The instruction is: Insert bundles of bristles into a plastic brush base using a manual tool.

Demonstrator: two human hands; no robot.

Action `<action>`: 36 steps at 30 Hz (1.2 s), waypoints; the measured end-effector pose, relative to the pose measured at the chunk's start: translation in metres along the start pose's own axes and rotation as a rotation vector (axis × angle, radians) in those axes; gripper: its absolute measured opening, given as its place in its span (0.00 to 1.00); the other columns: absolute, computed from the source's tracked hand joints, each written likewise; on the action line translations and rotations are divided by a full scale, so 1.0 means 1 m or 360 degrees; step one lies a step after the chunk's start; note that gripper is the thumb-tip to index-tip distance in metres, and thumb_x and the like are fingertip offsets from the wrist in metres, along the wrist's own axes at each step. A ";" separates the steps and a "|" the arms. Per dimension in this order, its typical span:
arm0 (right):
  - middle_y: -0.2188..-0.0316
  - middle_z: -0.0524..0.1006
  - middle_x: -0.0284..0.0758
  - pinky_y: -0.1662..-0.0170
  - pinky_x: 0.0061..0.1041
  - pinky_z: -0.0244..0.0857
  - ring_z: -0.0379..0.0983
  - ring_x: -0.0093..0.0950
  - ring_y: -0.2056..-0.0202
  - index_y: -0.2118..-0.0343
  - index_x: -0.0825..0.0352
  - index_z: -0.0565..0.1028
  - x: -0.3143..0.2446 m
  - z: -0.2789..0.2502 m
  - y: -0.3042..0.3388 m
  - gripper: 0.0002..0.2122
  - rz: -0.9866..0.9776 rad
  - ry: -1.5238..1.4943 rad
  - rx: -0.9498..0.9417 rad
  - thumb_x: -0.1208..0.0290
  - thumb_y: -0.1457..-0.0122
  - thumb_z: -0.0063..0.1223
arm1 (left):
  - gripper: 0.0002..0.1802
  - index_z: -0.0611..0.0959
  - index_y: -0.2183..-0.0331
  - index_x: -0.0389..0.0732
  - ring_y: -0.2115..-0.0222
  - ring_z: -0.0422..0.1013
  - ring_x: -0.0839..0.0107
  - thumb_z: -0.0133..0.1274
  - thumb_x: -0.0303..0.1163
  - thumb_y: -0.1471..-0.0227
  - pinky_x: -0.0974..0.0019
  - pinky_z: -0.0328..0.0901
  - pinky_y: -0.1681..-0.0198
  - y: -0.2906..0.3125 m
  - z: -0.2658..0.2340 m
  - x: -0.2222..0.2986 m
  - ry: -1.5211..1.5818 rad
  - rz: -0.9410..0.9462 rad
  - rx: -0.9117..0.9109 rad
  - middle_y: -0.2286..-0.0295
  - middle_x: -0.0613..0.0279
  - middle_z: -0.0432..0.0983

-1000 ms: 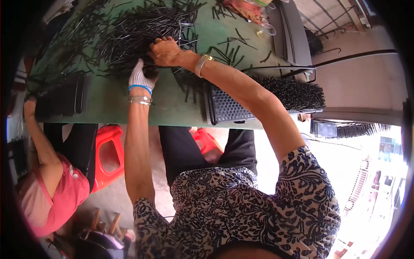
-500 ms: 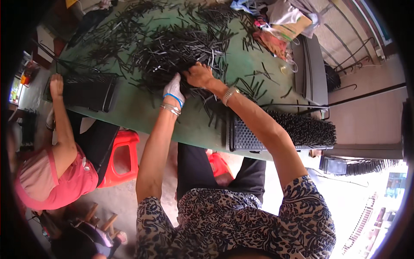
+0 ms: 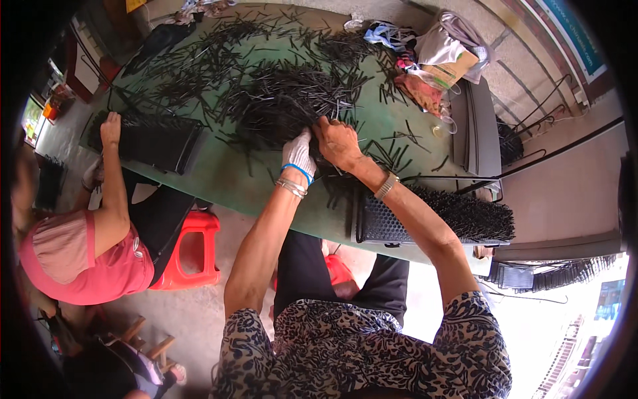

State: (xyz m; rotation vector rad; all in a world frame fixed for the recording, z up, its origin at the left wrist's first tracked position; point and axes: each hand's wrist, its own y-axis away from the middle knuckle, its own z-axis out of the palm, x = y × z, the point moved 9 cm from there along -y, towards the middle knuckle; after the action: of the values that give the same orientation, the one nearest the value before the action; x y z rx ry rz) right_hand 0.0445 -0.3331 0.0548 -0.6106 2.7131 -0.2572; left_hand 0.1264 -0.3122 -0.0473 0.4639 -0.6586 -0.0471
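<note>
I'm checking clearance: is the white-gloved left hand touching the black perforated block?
Apart: the head view shows green tabletop and black strips between the gloved left hand and perforated block.

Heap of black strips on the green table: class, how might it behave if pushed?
The heap would probably spread apart, since it looks loosely crisscrossed. Stray strips look fairly stiff, lying mostly straight; being thin, each is likely light.

On the far right of the green table [image 3: 232, 183], a heap of pale cloths [image 3: 438, 41] and a piece of brown cardboard [image 3: 455, 69] lie near a crumpled orange-red bundle [image 3: 421, 95], with flat grey panels [image 3: 474, 126] just nearer along the right edge. On the left, a co-worker [image 3: 100, 269] in a pink top is beside a red plastic stool [image 3: 211, 253]; wooden legs [image 3: 159, 347] show at the near left.
</note>
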 end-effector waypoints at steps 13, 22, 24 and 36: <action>0.64 0.73 0.42 0.54 0.40 0.63 0.68 0.43 0.60 0.63 0.67 0.72 -0.063 -0.044 0.029 0.09 -0.0699 0.0208 0.0500 0.70 0.45 0.51 | 0.16 0.81 0.63 0.44 0.63 0.73 0.67 0.55 0.46 0.45 0.61 0.68 0.53 0.007 0.041 0.024 0.0321 -0.0197 -0.0505 0.64 0.63 0.79; 0.49 0.65 0.53 0.46 0.41 0.60 0.66 0.47 0.49 0.34 0.68 0.43 -0.024 -0.051 0.020 0.51 -0.0242 0.0118 -0.0307 0.38 0.50 0.56 | 0.12 0.81 0.66 0.41 0.68 0.74 0.65 0.54 0.40 0.45 0.59 0.70 0.58 0.005 0.041 0.054 0.0217 0.0082 -0.0284 0.69 0.62 0.79; 0.53 0.68 0.53 0.48 0.42 0.63 0.68 0.48 0.51 0.36 0.71 0.48 -0.023 -0.044 0.024 0.48 -0.0282 0.0178 -0.0167 0.41 0.49 0.56 | 0.13 0.80 0.63 0.40 0.65 0.75 0.62 0.53 0.40 0.45 0.55 0.69 0.56 0.007 0.047 0.061 0.0308 0.0074 -0.0337 0.66 0.59 0.79; 0.74 0.77 0.48 0.68 0.45 0.70 0.76 0.47 0.70 0.66 0.71 0.67 0.006 -0.009 0.016 0.08 -0.0185 0.0263 -0.0145 0.73 0.45 0.48 | 0.13 0.78 0.66 0.34 0.64 0.76 0.57 0.53 0.36 0.43 0.47 0.71 0.54 -0.019 0.042 0.072 0.0580 0.0046 -0.0535 0.72 0.57 0.77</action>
State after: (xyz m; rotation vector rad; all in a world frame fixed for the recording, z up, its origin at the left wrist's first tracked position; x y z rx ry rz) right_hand 0.0294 -0.3205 0.0572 -0.8079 2.8645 -0.2231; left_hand 0.1602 -0.3601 0.0156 0.1313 -0.2895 -0.0433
